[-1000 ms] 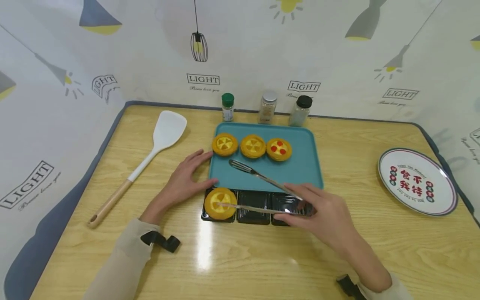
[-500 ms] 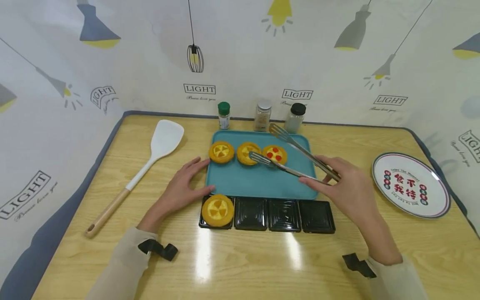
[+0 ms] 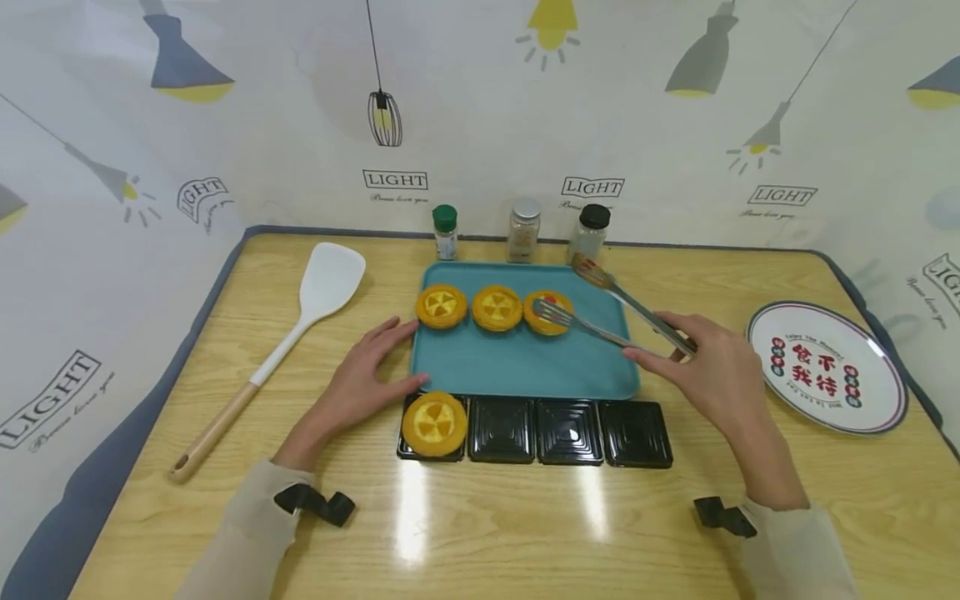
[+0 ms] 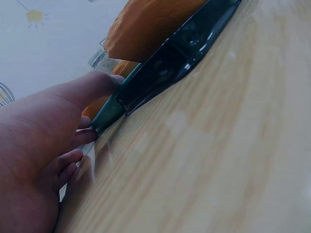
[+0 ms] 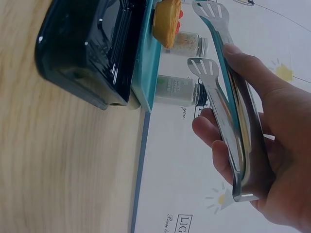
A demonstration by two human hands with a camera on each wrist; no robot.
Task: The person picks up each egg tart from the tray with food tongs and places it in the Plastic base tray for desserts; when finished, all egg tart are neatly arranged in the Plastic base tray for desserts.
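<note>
My right hand (image 3: 716, 367) grips metal tongs (image 5: 248, 155), their arms spread apart. In the head view one tong tip overlaps the red-topped tart (image 3: 553, 325) on the teal tray (image 3: 517, 362); the other reaches toward the tray's back right corner. Left of that tart sit two yellow-topped tarts, a middle tart (image 3: 497, 308) and a left tart (image 3: 441, 307). With thumb and fingers spread, my left hand (image 3: 356, 379) touches the tray's left side. A larger tart (image 3: 434, 424) fills the leftmost compartment of the black plastic container (image 3: 567, 433) along the tray's front edge.
Behind the tray stand a green-capped shaker (image 3: 446, 233), a silver-capped jar (image 3: 523, 232) and a black-capped jar (image 3: 588, 232). A white spatula (image 3: 330, 279) with a wooden handle lies at left. At right is a printed oval plate (image 3: 828, 417). A patterned cloth (image 3: 480, 100) encloses the back.
My right hand has moved right and back with the tongs, from over the black container to over the tray's right side. The tongs' tips now hang near the red-topped tart. My left hand stays.
</note>
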